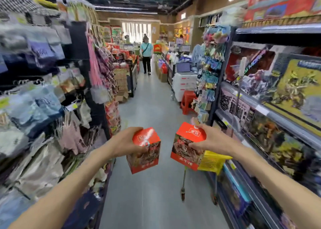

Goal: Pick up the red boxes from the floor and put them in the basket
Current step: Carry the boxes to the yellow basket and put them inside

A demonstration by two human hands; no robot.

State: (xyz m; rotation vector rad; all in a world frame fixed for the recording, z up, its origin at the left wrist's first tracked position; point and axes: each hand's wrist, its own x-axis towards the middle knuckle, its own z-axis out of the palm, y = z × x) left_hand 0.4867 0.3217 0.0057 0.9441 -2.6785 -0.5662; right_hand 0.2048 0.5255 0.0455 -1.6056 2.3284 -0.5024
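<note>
I hold two red boxes at chest height in a shop aisle. My left hand [126, 141] grips the top and side of one red box [145, 156], which shows a food picture on its front. My right hand [208, 139] clasps the other red box [186, 147] from the right. Just behind and below that box a yellow basket [214, 161] on a wheeled frame stands against the right shelf; the box hides most of it. The view is motion-blurred.
Hanging packets fill the racks on the left [43, 107]. Shelves of toy boxes [278, 93] line the right. A red plastic stool [188, 101] stands ahead on the right. A person in a teal top [146, 54] stands far down the grey-floored aisle.
</note>
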